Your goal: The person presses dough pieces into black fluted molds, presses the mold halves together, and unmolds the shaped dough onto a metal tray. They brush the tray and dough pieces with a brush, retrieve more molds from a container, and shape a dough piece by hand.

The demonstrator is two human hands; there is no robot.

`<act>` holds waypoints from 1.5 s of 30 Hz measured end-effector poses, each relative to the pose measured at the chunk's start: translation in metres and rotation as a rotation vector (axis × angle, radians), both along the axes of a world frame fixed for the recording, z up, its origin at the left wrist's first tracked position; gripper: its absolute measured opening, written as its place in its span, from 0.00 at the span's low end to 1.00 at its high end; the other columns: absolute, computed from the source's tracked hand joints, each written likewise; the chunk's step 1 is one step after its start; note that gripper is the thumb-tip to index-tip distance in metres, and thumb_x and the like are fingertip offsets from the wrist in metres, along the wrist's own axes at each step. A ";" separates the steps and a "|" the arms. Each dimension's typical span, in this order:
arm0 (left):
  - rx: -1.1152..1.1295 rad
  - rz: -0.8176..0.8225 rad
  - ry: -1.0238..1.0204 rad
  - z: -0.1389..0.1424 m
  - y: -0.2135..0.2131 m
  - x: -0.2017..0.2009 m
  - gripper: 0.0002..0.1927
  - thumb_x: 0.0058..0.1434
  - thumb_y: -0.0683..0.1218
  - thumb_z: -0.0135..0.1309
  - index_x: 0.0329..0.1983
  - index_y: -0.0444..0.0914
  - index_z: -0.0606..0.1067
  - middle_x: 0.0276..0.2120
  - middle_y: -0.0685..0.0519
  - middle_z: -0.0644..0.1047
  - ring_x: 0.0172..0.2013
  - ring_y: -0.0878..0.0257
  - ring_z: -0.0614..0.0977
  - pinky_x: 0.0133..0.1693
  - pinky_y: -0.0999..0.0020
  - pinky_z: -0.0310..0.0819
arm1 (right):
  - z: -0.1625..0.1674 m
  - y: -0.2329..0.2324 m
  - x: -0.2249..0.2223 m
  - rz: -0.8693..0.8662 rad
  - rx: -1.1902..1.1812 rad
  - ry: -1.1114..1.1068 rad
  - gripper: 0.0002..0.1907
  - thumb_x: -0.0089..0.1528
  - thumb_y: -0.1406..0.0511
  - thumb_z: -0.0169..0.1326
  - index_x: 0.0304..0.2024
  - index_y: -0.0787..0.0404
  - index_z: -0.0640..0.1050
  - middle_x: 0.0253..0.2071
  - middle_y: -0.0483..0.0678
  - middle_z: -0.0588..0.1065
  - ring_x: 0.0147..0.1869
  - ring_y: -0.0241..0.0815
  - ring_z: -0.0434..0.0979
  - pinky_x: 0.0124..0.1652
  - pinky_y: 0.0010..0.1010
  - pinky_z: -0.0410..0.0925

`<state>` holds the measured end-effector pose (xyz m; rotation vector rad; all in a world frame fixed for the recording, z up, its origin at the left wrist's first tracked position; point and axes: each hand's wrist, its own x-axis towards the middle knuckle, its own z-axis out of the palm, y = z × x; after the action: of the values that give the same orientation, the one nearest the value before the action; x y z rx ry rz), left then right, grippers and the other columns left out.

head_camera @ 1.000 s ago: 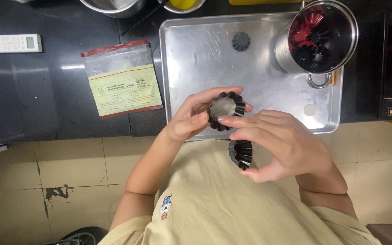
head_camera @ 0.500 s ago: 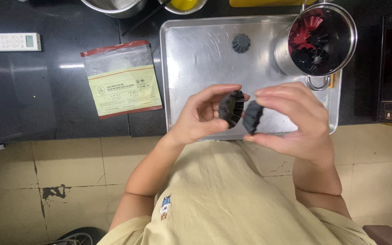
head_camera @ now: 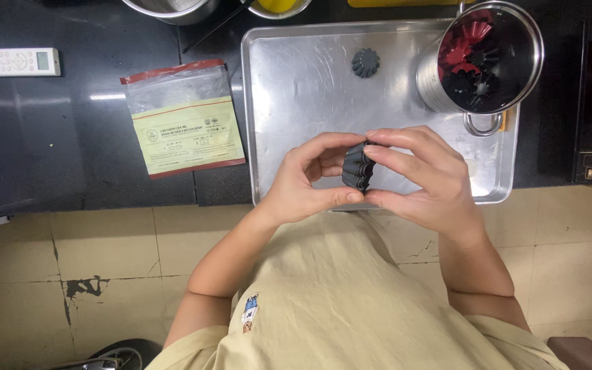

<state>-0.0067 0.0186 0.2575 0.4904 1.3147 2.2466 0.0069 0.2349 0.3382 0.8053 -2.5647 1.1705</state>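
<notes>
Pinching a small stack of dark fluted moulds [head_camera: 358,166], both hands' fingers [head_camera: 323,145] close around its edges, seemingly to pry them apart. Beyond the fingers, one mould [head_camera: 365,62] sits on the tray [head_camera: 296,103].

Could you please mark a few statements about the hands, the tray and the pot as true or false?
1. Both hands, the left hand and the right hand, hold a small stack of dark fluted moulds. True.
2. The metal tray is filled with rows of moulds. False: only a single dark fluted mould lies on it, near its far edge.
3. The steel pot holds red and dark moulds. True.
4. The remote control lies on the tray. False: it lies on the dark counter, far to the left.
5. A plastic pouch lies left of the tray. True.
</notes>
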 end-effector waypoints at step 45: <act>-1.310 0.383 0.673 -0.169 0.155 -0.182 0.39 0.55 0.48 0.73 0.64 0.30 0.66 0.61 0.37 0.68 0.59 0.41 0.70 0.58 0.52 0.67 | -0.183 0.335 -0.100 -0.457 0.180 -0.209 0.13 0.63 0.71 0.66 0.49 0.65 0.81 0.51 0.53 0.79 0.58 0.51 0.79 0.57 0.39 0.73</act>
<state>-0.1883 0.1736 0.0883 0.4817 2.9723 0.9391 -0.0935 0.5695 0.1556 0.1064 -2.8380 0.9300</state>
